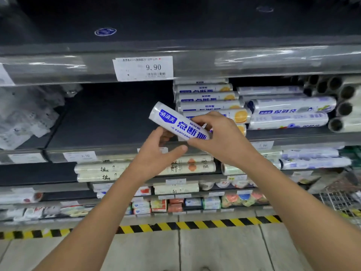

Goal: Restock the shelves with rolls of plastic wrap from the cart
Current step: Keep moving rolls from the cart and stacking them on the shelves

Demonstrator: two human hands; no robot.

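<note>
roll: mid-air in front of the shelf, tilted, free end up-left of the grip, label towards the camera.
right hand: clenched round the roll's lower-right end, fingers over the top, thumb under.
left hand: just below-left of the grip, fingertips at the roll's underside, thumb out free. Can't tell if it clamps or only steadies.
stack: same-brand rolls piled just behind and right of the grip, reaching nearly to the shelf above.
gap: bare deck left of and behind the grip, likely the target.
cart: wire edge well below-right of the grip.
risk 1: slick film, held mainly at one end. If the right hand lets go before the left has it, the free end drops and the roll falls.
risk 2: the stack is tall, round and open on its left. A nudge while placing could send rolls into the gap or over the front.
risk 3: laid alone on the bare deck, it may roll forward. Butt it against the stack.
</note>
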